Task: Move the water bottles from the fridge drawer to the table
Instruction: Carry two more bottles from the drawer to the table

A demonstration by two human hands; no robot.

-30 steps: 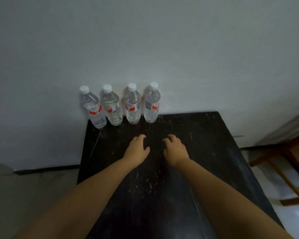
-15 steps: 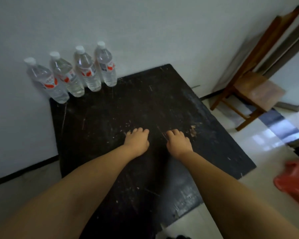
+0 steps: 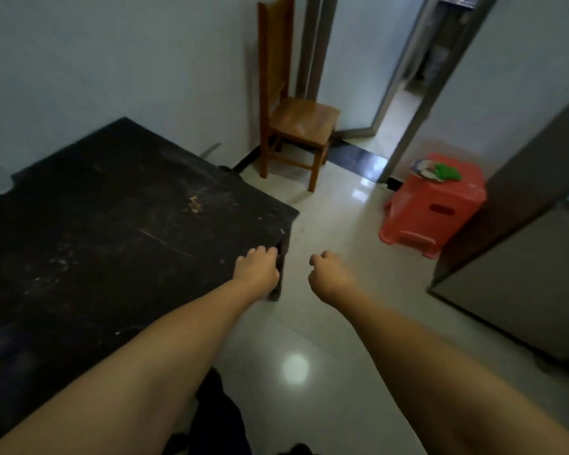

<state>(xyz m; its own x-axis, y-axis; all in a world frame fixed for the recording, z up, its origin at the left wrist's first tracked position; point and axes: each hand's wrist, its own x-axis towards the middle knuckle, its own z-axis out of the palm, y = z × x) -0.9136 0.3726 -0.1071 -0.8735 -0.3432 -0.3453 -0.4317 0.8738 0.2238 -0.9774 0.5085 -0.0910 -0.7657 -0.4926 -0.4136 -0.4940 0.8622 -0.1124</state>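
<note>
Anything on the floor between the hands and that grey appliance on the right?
Nothing visible. Both hands, left and right, hold nothing, and the tile floor toward the grey appliance is bare. The red stool sits farther back, off that path.

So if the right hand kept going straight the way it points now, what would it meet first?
Probably nothing close: the right hand points over bare floor; further on stands the wooden chair, though depth is unclear.
</note>
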